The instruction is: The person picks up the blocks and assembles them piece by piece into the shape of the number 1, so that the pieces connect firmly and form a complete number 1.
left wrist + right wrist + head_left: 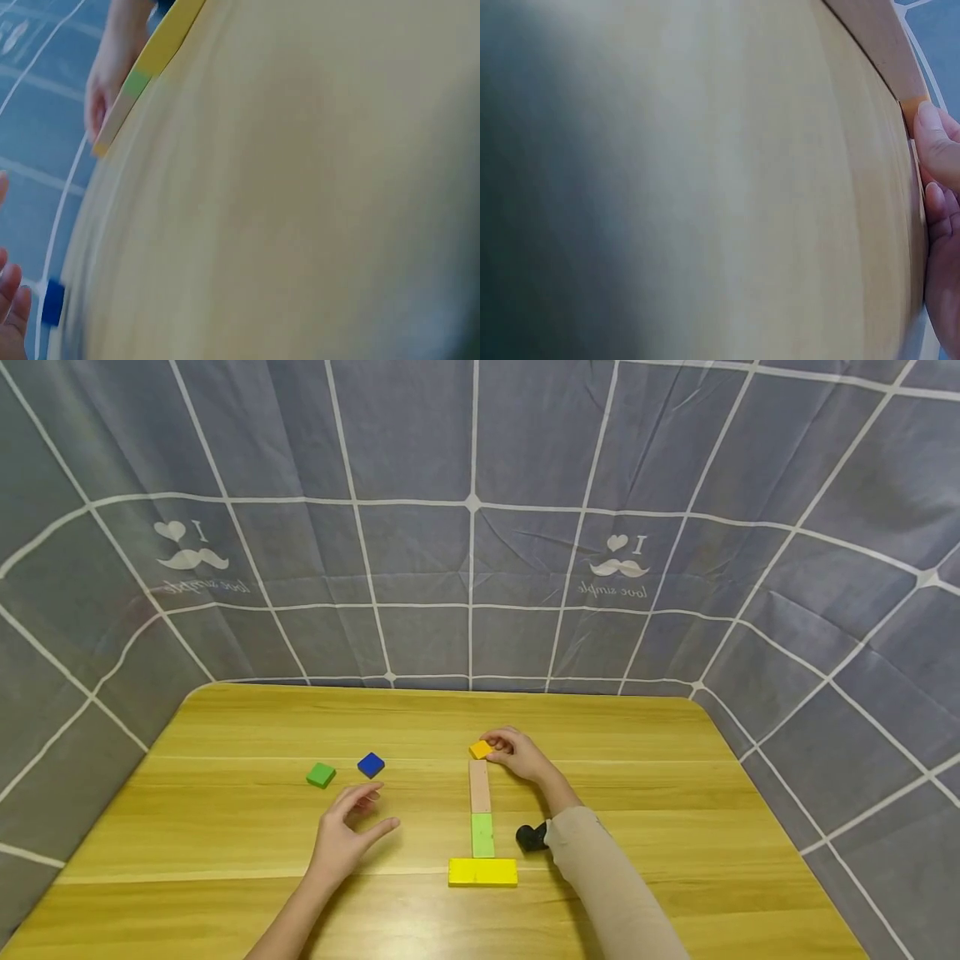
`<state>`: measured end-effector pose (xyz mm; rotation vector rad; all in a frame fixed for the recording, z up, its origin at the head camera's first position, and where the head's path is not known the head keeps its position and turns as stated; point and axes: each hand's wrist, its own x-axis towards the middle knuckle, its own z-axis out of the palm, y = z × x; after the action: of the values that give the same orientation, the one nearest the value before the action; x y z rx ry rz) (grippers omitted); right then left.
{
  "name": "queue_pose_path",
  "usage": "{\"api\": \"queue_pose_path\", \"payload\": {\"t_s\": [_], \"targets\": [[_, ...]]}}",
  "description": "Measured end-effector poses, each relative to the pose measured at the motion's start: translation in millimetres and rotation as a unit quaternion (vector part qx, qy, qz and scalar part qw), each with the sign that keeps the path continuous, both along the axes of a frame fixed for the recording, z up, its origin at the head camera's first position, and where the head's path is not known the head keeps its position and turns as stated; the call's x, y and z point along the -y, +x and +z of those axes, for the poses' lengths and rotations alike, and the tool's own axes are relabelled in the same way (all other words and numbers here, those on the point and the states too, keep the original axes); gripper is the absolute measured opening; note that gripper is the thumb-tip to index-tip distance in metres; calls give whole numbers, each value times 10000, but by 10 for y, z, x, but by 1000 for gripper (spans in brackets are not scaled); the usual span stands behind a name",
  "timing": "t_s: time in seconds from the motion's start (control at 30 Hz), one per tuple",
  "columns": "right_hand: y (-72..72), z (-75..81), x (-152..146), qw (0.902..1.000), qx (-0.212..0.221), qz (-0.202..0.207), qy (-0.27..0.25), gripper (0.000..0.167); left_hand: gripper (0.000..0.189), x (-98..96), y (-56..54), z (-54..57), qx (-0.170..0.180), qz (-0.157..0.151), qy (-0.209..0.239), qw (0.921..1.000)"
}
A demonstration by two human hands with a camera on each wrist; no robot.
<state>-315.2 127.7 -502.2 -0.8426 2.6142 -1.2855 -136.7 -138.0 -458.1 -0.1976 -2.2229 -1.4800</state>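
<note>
At the far end of a row of blocks, my right hand [522, 757] pinches a small orange block [478, 749] between thumb and fingers. In the right wrist view the thumb lies on this orange block [910, 111], right at the end of the pink block. Running toward me come the long pink block [479, 786], a light green block [483, 835] and a yellow block [483, 872] set crosswise. My left hand [343, 837] is empty, thumb and fingers apart, nearest to a small blue block [371, 766]. A small green block [321, 775] sits left of the blue one.
A black rounded object [531, 838] shows beside the right sleeve [611, 881]. The wooden table [225, 827] has a rounded far edge. Grey-blue cloth [420, 560] with white grid lines hangs behind it and along both sides.
</note>
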Motion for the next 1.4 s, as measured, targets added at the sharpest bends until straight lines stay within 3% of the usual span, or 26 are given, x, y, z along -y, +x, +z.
{"api": "queue_pose_path", "payload": {"t_s": [0.13,0.37,0.57,0.97,1.4], "targets": [[2,10,1,10000,29,-46,0,28,48,175,-70,-17,91,557,131,9983],[-1,14,-2,10000,-15,7,-6,27,53,538,-236,-293,304,1337,335,9900],[-11,15,-6,10000,-25,43,-54,28,53,691,-295,-365,252,1449,495,9879],[5,26,10,10000,-56,39,-41,28,51,786,-357,-400,424,1785,480,9819],[-34,-7,6,10000,60,11,-66,28,56,822,-382,-417,785,1949,-68,9777]]}}
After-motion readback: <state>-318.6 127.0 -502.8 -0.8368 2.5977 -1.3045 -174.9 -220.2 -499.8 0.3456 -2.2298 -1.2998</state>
